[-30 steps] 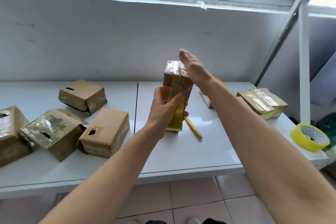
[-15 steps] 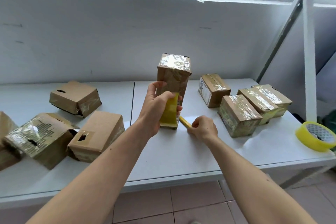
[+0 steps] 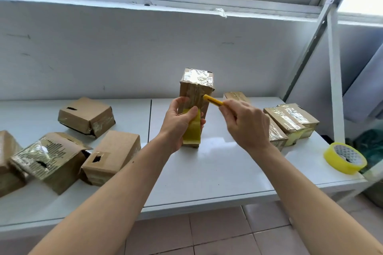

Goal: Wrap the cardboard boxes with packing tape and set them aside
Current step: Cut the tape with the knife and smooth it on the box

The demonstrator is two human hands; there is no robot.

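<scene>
The left hand (image 3: pixel 180 124) grips the upright tape-wrapped brown cardboard box (image 3: pixel 195 97) standing at the centre of the white table (image 3: pixel 217 172), thumb pressing its yellow tape strip (image 3: pixel 192 132). The right hand (image 3: pixel 246 124) grips a slim yellow utility knife (image 3: pixel 213 101), tip touching the box.

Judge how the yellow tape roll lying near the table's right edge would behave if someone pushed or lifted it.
The tape roll lies flat, so a push would probably slide it, not roll it. It sits close to the table edge, so a rightward shove might drop it. Its hollow ring shape suggests it is light.
</scene>
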